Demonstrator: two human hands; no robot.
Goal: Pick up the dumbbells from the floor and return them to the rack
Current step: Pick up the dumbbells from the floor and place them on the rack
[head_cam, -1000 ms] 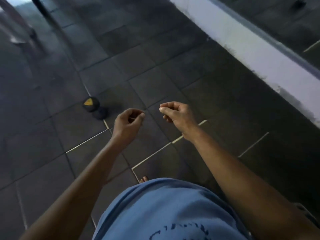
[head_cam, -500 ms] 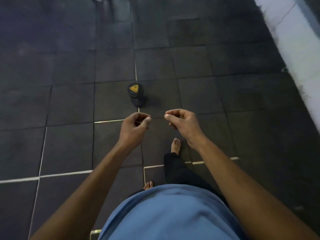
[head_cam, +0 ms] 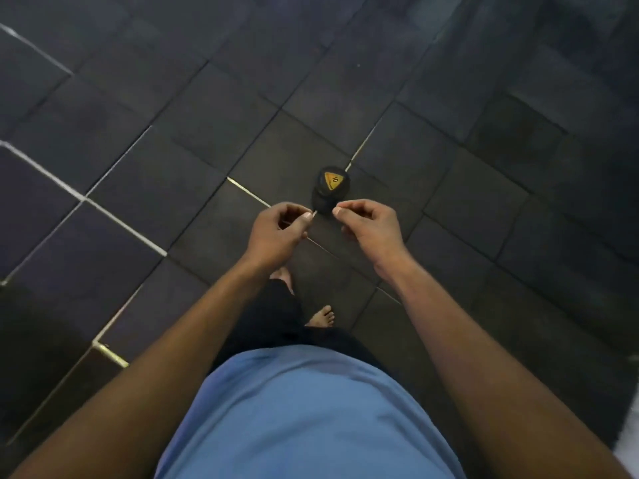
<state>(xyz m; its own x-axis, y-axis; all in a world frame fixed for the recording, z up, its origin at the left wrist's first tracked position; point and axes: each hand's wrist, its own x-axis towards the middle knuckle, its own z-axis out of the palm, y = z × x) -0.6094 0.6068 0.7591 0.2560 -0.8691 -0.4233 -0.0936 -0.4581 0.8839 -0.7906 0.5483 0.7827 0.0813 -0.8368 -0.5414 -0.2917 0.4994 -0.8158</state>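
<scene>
One black dumbbell (head_cam: pixel 330 192) lies on the dark floor tiles straight ahead, end-on to me, its near cap showing a yellow triangle with "10". My left hand (head_cam: pixel 276 233) hovers in the air just left of and below it in the picture, fingers curled in, holding nothing. My right hand (head_cam: pixel 368 224) is level with it on the other side, also loosely closed and empty. Both hands are high above the floor, apart from the dumbbell. No rack is in view.
Dark rubber floor tiles (head_cam: pixel 207 108) with pale seams spread in every direction. My bare feet (head_cam: pixel 321 316) stand just short of the dumbbell. A pale strip (head_cam: pixel 631 430) shows at the lower right edge.
I have walked toward the dumbbell and turned; it now sits just beyond my fingertips. The white ledge has left the view. Both hands kept their curled pose.
</scene>
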